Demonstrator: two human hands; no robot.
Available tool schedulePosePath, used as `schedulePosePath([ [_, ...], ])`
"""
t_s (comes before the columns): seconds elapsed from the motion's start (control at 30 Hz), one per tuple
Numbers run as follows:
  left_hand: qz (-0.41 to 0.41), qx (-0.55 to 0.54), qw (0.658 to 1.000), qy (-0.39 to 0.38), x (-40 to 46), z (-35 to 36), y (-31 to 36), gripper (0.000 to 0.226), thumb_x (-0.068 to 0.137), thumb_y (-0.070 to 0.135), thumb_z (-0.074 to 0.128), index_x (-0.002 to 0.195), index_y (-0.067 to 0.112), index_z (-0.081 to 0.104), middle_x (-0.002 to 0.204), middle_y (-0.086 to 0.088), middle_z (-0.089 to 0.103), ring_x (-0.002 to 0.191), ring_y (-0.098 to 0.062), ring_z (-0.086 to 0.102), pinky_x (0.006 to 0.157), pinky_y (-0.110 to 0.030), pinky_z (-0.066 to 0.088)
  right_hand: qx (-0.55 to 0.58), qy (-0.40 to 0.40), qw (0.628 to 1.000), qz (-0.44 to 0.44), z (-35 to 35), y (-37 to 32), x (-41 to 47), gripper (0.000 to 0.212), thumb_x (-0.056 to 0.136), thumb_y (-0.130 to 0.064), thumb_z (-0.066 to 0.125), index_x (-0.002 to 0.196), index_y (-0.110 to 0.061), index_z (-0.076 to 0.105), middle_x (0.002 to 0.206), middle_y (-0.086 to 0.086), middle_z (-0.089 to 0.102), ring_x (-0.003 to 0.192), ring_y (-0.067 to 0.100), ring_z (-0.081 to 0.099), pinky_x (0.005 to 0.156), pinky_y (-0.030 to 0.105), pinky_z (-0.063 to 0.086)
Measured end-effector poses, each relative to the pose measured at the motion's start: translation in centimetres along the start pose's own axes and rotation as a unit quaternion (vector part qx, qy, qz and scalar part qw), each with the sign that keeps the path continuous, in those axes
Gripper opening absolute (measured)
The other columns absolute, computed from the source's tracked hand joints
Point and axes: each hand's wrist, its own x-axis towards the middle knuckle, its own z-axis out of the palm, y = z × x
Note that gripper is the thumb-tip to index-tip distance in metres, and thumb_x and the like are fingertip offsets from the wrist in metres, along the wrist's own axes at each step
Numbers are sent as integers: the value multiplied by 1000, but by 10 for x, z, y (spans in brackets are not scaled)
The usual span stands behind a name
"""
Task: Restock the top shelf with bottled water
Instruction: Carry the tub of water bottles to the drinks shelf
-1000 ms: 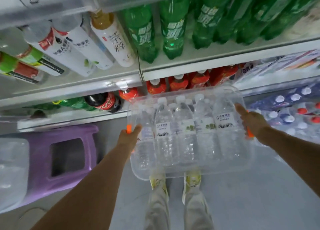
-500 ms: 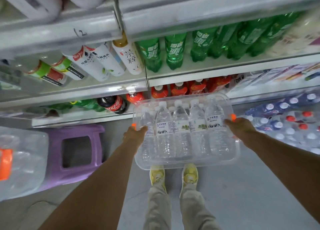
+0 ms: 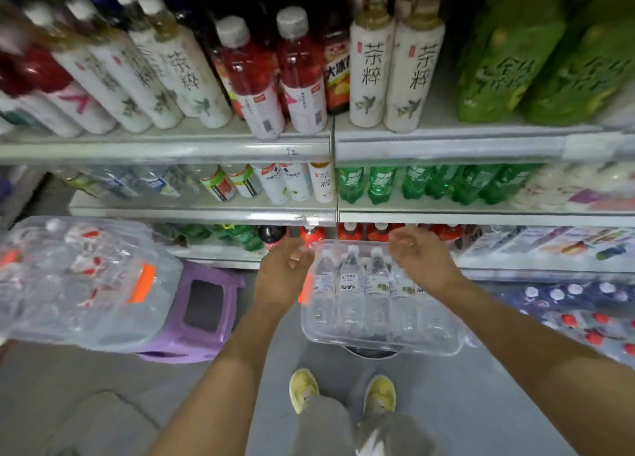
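From the head camera we see a clear shrink-wrapped pack of water bottles [image 3: 374, 297] low before the shelves, over the grey floor [image 3: 481, 404]. Both the left hand [image 3: 280, 271] and right hand [image 3: 422, 254] hover beside its top corners, fingers loosely curled (gripping nothing).

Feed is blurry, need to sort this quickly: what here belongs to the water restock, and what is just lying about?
Job:
water pack
left hand
right hand
second water pack

Lying about:
purple stool
tea bottles
green soda bottles
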Motion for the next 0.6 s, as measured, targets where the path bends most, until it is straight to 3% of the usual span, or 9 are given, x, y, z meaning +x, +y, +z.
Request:
schedulePosePath([
  [0.07,28,5,999,41,-20,-28,-2,26,95,25,63,118,15,65,107,1,67,88,-9,62,75,-10,45,-1,-12,999,-42,2,-28,-14,22,96,-20,60,116,-11,63,106,2,67,92,14,63,92,35,51],
  [0.1,37,11,997,67,-28,-42,-5,27,94,26,64,119,16,65,107,3,67,87,-8,63,76,-11,47,-5,-13,997,-70,5,-41,-20,23,96,-19,60,118,-12,63,108,1,66,92,14,63,90,34,51],
  [0.2,31,33,991,122,-49,-87,-16,30,92,32,65,120,21,64,105,3,69,89,-16,66,85,-34,54,-34,-26,990,-133,17,-81,-35,27,95,-19,60,122,-15,62,114,-2,63,96,14,62,90,35,51],
  [0.37,14,67,978,195,-82,-164,-41,33,93,35,62,124,25,60,103,6,67,86,-13,65,83,-33,53,-100,-73,965,-233,59,-141,-45,29,93,-19,64,122,-16,61,111,1,63,81,8,60,84,32,51],
  [0.6,-32,132,967,217,-92,-268,-105,43,94,38,60,134,23,53,126,2,59,104,-20,62,90,-39,50,-216,-130,918,-308,158,-215,-44,41,93,-32,62,131,-21,52,124,-2,54,101,16,58,89,42,51],
])
